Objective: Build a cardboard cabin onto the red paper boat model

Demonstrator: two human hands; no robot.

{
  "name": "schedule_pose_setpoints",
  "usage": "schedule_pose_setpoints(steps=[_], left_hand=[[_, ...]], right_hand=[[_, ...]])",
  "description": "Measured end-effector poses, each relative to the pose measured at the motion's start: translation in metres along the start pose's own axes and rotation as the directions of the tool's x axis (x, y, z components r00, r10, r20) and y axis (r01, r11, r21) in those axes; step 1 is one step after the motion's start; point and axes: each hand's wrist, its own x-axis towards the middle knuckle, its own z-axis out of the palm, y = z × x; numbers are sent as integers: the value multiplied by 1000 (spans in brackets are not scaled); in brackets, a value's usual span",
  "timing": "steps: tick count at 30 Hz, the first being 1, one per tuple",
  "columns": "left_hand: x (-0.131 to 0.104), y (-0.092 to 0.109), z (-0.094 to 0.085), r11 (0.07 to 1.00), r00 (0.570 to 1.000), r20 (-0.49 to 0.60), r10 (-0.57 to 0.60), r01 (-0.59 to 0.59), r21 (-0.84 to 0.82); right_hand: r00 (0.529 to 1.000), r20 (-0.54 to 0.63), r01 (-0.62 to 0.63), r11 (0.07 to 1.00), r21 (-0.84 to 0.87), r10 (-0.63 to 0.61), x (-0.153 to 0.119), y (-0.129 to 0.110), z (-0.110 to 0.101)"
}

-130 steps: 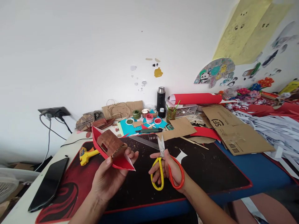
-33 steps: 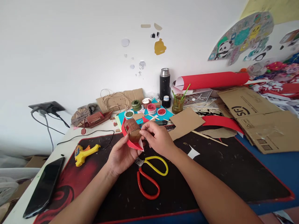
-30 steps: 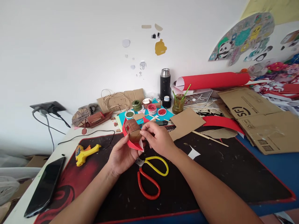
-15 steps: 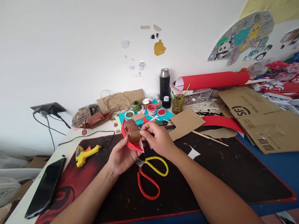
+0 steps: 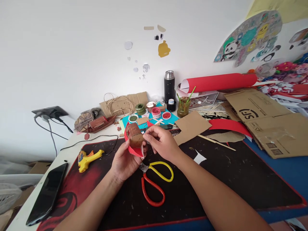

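My left hand (image 5: 124, 160) is wrapped round a small red paper piece (image 5: 136, 151) with a brown cardboard form (image 5: 136, 139) set in it. The brown form has a rounded top and a flat end turned towards me. My right hand (image 5: 161, 141) is closed in a pinch at the right edge of the form; what its fingertips grip is too small to make out. Below the hands, scissors (image 5: 153, 189) with one yellow and one red handle lie on the dark mat (image 5: 183, 199), their blades partly hidden by my left hand.
A yellow glue gun (image 5: 90, 159) and a black phone (image 5: 47, 194) lie at the left. Paint pots (image 5: 156, 112), a black flask (image 5: 169, 88) and a brush jar (image 5: 183, 107) stand behind. Cardboard sheets (image 5: 276, 128) are at the right.
The red paper and brown form have turned slightly and shifted a little left in my left hand. My right hand stays pinched beside them, slightly further left.
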Motion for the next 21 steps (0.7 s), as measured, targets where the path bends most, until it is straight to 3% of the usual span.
schedule_pose_setpoints(steps=[5,21], left_hand=[[-1,2,3,999,1000,-22,-4,3,-36],[-2,0,4,999,1000,-6,-11,11,-40]], right_hand=[[999,-50,15,1000,25,-14,2,-1,-3],[996,43,-79,993,83,76,0,-3,3]])
